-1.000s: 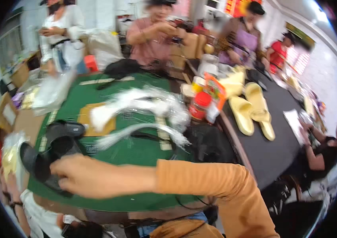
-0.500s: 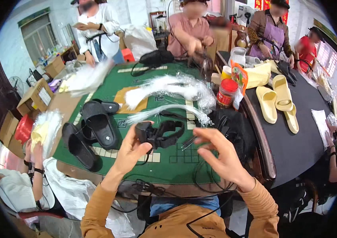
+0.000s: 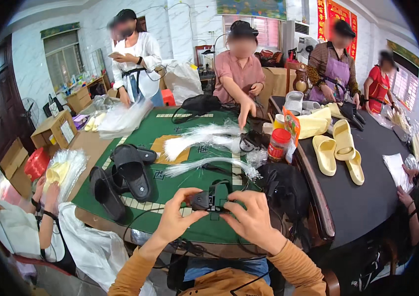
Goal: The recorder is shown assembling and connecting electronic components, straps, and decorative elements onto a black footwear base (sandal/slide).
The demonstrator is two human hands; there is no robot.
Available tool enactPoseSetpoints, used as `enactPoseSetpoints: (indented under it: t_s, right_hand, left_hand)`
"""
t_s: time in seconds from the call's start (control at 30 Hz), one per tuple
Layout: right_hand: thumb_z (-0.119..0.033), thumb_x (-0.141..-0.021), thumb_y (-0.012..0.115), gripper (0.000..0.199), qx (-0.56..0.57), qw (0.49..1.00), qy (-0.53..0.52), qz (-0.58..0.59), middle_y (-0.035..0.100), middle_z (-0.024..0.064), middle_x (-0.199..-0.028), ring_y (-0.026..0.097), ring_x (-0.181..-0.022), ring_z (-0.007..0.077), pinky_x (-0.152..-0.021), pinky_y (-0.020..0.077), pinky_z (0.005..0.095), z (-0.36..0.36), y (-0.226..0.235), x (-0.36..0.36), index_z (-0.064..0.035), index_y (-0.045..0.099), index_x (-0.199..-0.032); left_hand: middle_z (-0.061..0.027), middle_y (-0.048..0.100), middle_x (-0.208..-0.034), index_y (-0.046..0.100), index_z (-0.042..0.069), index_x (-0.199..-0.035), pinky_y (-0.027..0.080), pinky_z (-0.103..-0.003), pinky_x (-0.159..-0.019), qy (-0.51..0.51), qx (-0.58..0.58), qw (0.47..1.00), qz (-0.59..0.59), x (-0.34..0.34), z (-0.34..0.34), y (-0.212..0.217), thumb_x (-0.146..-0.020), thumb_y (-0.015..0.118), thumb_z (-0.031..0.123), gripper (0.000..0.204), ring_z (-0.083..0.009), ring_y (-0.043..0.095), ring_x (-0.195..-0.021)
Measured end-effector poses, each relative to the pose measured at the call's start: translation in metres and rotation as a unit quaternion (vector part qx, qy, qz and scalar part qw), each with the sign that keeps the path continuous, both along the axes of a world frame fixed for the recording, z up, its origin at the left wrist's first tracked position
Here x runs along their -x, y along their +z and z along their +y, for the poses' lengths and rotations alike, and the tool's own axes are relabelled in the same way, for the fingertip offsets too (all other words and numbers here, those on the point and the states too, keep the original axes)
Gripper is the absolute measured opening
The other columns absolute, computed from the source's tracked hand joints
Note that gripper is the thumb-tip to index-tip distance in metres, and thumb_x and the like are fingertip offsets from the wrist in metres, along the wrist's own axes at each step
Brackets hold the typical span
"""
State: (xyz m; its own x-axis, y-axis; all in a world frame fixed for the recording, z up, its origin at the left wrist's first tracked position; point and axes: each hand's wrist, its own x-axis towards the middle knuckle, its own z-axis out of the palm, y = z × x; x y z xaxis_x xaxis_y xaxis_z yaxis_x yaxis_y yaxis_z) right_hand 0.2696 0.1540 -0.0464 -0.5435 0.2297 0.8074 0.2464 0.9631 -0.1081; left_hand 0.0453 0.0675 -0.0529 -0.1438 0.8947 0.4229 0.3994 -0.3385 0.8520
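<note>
Hands (image 3: pixel 219 217), two, gripping one black device (image 3: pixel 209 200), three black slippers (image 3: pixel 120 180) nearby

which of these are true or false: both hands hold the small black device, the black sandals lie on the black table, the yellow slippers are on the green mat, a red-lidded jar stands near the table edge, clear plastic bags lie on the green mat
1. Both hands hold the small black device. True: the left hand and right hand each pinch one end of it.
2. The black sandals lie on the black table. False: they lie on the green mat.
3. The yellow slippers are on the green mat. False: they rest on the black table.
4. A red-lidded jar stands near the table edge. True: it stands where the green mat meets the black table.
5. Clear plastic bags lie on the green mat. True: they are strewn across its middle.
</note>
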Motion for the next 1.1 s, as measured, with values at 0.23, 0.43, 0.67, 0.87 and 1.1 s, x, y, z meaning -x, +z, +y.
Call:
enactPoseSetpoints:
  t_s: [0.23, 0.43, 0.67, 0.87, 1.1]
  right_hand:
    - [-0.008, -0.07, 0.087, 0.04, 0.118, 0.992, 0.053, -0.004, 0.065, 0.0086, -0.099, 0.058, -0.091, 0.0301, -0.079, 0.0448, 0.0411, 0.005, -0.03, 0.02, -0.0052, 0.065, -0.104]
    - [-0.013, -0.085, 0.081, 0.035, 0.4, 0.91, 0.101, 0.03, 0.064, 0.0069, -0.093, 0.059, -0.089, 0.0227, -0.083, 0.0473, 0.0338, -0.003, -0.035, 0.03, 0.0003, 0.068, -0.115]
    - [-0.017, -0.102, 0.068, 0.035, 0.757, 0.602, 0.167, 0.193, 0.07, 0.0018, -0.108, 0.06, -0.095, 0.0076, -0.087, 0.0492, 0.0255, -0.006, -0.065, 0.035, 0.0015, 0.066, -0.132]
    - [-0.02, -0.103, 0.067, 0.038, 0.793, 0.525, 0.168, 0.261, 0.07, 0.0, -0.108, 0.062, -0.095, 0.0079, -0.085, 0.0488, 0.0229, -0.012, -0.091, 0.035, 0.001, 0.064, -0.134]
    - [-0.012, -0.101, 0.068, 0.04, 0.667, 0.692, 0.22, 0.167, 0.067, -0.0015, -0.101, 0.058, -0.092, 0.006, -0.083, 0.0488, 0.0248, -0.045, -0.051, 0.037, 0.0017, 0.062, -0.137]
  left_hand:
    - [-0.0078, 0.07, -0.12, 0.062, 0.006, -0.125, 0.049, -0.037, -0.089, 0.056, -0.145, 0.974, 0.167, 0.001, -0.003, -0.013, -0.078, 0.087, 0.01, 0.054, -0.0265, 0.063, -0.106]
    - [-0.0095, 0.07, -0.123, 0.056, 0.005, -0.133, 0.051, -0.034, -0.085, 0.082, -0.057, 0.99, 0.103, 0.005, -0.009, -0.016, -0.08, 0.085, 0.005, 0.06, -0.0229, 0.066, -0.098]
    - [-0.0134, 0.063, -0.129, 0.054, 0.004, -0.137, 0.051, -0.036, -0.093, 0.123, -0.044, 0.961, 0.243, 0.008, -0.039, 0.001, -0.087, 0.078, 0.003, 0.055, -0.0254, 0.065, -0.107]
    - [-0.0168, 0.064, -0.121, 0.065, 0.0, -0.124, 0.055, -0.032, -0.083, 0.052, 0.04, 0.991, 0.113, -0.025, -0.078, -0.011, -0.095, 0.061, -0.006, 0.03, -0.0272, 0.067, -0.098]
    - [-0.0146, 0.064, -0.127, 0.06, -0.007, -0.13, 0.047, -0.027, -0.097, 0.071, 0.003, 0.971, -0.228, -0.055, -0.049, -0.072, -0.102, 0.048, -0.007, 0.03, -0.0198, 0.064, -0.111]
